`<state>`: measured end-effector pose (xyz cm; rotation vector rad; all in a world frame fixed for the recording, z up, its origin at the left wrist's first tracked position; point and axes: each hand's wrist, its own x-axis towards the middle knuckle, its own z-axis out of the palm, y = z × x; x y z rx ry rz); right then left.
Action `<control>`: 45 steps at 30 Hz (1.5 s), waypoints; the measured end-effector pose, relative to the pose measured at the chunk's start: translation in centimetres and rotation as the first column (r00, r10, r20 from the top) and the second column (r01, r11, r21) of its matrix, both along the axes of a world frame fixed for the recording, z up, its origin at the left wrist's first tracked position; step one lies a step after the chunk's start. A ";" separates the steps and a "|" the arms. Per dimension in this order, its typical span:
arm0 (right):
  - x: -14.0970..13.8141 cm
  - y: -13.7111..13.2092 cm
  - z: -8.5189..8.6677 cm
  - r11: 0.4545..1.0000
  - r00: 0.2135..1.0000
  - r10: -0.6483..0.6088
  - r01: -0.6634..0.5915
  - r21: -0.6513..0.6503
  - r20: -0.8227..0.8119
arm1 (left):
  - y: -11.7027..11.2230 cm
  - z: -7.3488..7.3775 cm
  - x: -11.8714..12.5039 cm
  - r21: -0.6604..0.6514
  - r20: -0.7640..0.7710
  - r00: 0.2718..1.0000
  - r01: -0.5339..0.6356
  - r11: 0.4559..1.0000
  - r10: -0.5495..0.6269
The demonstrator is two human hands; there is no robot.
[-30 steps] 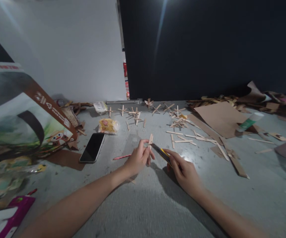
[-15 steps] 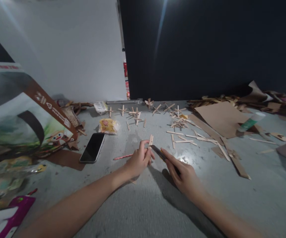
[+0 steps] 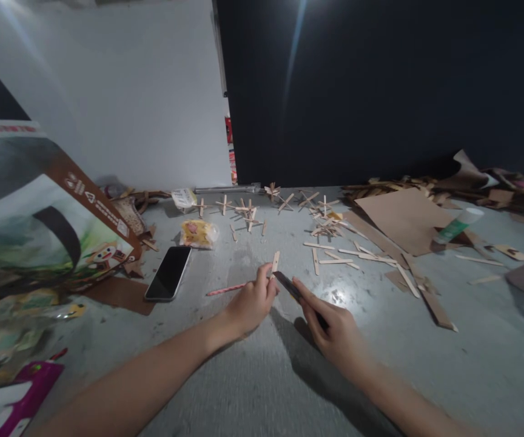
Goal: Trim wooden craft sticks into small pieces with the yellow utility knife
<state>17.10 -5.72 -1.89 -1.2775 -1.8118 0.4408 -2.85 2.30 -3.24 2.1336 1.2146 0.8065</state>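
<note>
Between the fingers of my left hand [image 3: 253,300] a small flat wooden stick [image 3: 275,262] is pinched, its upper end pointing away from me. My right hand [image 3: 337,318] is closed around a utility knife [image 3: 289,286]. The dark blade reaches the lower part of the stick, close to my left fingertips; whether it cuts in is too small to tell. Left of my left hand, a red-and-white striped pencil [image 3: 225,289] lies on the grey table [image 3: 253,382].
Loose wooden sticks [image 3: 337,261] and crossed stick pieces [image 3: 246,209] lie beyond my hands. A phone [image 3: 169,274], a yellow packet [image 3: 198,233] and a printed bag [image 3: 75,212] are left. Brown cardboard [image 3: 398,218] and a green-and-white glue stick [image 3: 460,226] lie right.
Both hands have shifted very slightly left with the stick and the knife. My left fingers look more closed together around the stick. The things on the table stay put.
</note>
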 end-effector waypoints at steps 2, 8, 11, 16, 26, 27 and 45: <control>-0.1 -0.1 0.0 1.000 1.000 -0.009 0.009 -0.016 -0.010 | 0.0 0.1 0.0 -0.014 0.001 1.000 0.005 1.000 -0.005; 0.0 0.1 -0.3 0.995 0.996 -0.043 0.035 -0.098 -0.080 | 0.4 0.3 0.0 -0.130 0.161 0.984 0.100 0.986 -0.078; 0.1 0.4 -0.5 0.987 0.988 -0.042 0.018 -0.161 -0.151 | 0.9 0.2 0.1 -0.223 0.265 0.958 0.176 0.959 -0.114; -0.3 0.7 -0.5 0.960 0.950 -0.068 -0.020 -0.278 -0.306 | 1.2 0.2 0.2 -0.287 0.372 0.919 0.244 0.926 -0.127; -0.3 0.7 0.3 0.872 0.881 -0.109 -0.138 -0.470 -0.460 | 1.3 -0.1 0.1 -0.316 0.409 0.900 0.294 0.902 -0.150; -0.2 0.8 0.3 0.863 0.877 -0.108 -0.151 -0.482 -0.467 | 1.3 -0.2 0.1 -0.316 0.409 0.900 0.297 0.901 -0.153; -0.1 0.9 -0.5 0.892 0.887 -0.129 -0.092 -0.443 -0.443 | 0.7 0.7 0.3 -0.312 0.386 0.917 0.230 0.922 -0.098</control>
